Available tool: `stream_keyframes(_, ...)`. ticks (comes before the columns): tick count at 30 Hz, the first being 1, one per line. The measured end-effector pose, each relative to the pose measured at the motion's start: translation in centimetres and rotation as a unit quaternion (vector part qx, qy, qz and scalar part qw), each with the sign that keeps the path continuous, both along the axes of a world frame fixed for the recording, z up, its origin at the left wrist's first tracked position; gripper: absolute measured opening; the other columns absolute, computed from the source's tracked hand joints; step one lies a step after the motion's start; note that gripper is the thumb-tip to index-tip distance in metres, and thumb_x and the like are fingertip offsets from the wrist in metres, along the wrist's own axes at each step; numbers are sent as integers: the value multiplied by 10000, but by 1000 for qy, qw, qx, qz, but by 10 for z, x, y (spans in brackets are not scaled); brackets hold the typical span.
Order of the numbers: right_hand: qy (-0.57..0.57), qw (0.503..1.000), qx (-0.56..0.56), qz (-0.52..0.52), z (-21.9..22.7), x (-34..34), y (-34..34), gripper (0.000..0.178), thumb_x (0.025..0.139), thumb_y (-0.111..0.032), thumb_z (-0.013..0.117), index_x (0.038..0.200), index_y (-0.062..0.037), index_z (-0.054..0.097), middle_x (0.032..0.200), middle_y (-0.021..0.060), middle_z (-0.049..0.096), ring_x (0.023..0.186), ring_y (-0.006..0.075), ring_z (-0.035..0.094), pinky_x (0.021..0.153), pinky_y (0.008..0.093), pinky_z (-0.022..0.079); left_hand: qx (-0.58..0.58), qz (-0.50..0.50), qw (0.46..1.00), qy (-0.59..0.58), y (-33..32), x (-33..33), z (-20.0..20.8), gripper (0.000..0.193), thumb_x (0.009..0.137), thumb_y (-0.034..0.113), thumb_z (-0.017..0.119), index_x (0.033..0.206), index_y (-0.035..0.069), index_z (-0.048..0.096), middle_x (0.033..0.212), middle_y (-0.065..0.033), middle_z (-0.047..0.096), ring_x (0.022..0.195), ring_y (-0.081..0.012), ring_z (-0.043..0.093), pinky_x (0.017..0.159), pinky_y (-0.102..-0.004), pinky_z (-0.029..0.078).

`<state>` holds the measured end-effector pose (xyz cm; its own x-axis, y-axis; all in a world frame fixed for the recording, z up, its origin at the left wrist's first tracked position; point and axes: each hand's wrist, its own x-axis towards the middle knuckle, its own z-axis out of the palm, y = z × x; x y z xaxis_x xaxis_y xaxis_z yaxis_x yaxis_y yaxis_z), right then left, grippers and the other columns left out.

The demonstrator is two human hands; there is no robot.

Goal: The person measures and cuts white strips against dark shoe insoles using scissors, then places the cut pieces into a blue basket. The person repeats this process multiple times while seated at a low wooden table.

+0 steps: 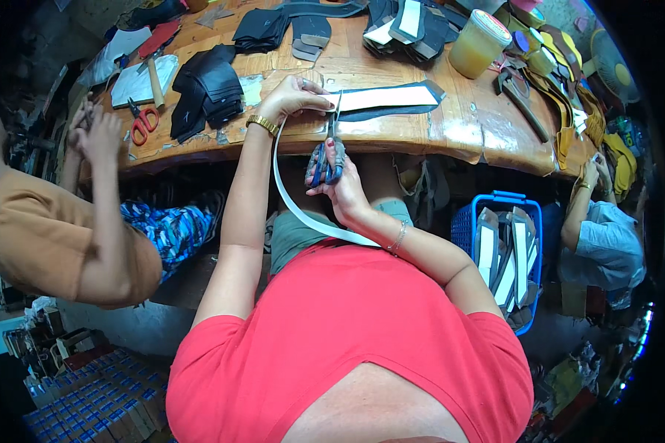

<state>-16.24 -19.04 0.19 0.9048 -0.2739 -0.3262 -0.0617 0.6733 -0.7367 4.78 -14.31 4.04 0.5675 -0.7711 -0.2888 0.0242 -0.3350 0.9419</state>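
A long dark strap-like piece (399,112) lies on the table in front of me, with a white strip (384,98) along its top. My left hand (292,98) is closed, pinching the white strip near the left end of the dark piece. From there, the loose length of strip hangs in a curve past the table edge to my lap. My right hand (349,193) grips a pair of scissors (332,131) with wrapped handles. Their blades point away from me and reach across the white strip, just right of my left fingers. Whether the blades are apart is hard to see.
Black cut pieces (208,88) are stacked on the left, near red-handled scissors (144,124). A tub of yellowish paste (479,46) and a hammer (524,111) sit right. A blue basket (463,229) of white-lined pieces stands beside me. People sit on both sides.
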Motion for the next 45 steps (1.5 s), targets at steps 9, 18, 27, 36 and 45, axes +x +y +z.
stream_keyframes(9,-8,1000,6,-19,1,-1,3,395,943,-500,589,1000,-118,502,725,8,556,589,114,605,429,245,480,-23,-5,1000,15,-2,5,-9,437,728,100,830,1083,-83,655,883,-129,729,741,-151,713,683,-214,556)
stream_keyframes(18,-16,1000,-5,-21,4,-1,3,383,945,-495,588,969,-122,504,709,0,543,579,108,590,410,240,447,-10,0,1000,-1,-1,1,-4,402,725,102,831,1055,-63,672,884,-119,729,740,-144,715,650,-195,545)
stream_keyframes(27,-28,999,25,-26,10,-3,4,408,934,-522,591,965,-124,505,698,-1,544,570,107,587,396,236,421,-17,8,1000,1,-1,-5,4,410,707,111,847,1048,-50,687,865,-104,727,723,-130,708,652,-183,533)
stream_keyframes(36,-32,999,1,-34,2,-1,3,374,932,-476,621,932,-121,505,651,-12,544,518,88,567,382,225,407,-8,2,1000,12,-3,-1,-2,408,727,104,832,1072,-54,680,885,-106,728,765,-128,709,684,-180,538)
stream_keyframes(45,-16,986,29,162,25,-35,-43,472,970,-500,529,1038,-35,577,756,46,623,632,162,645,479,266,482,-132,111,984,-42,44,-22,19,402,885,201,714,1224,7,622,794,-19,678,532,-5,498,445,-155,302)
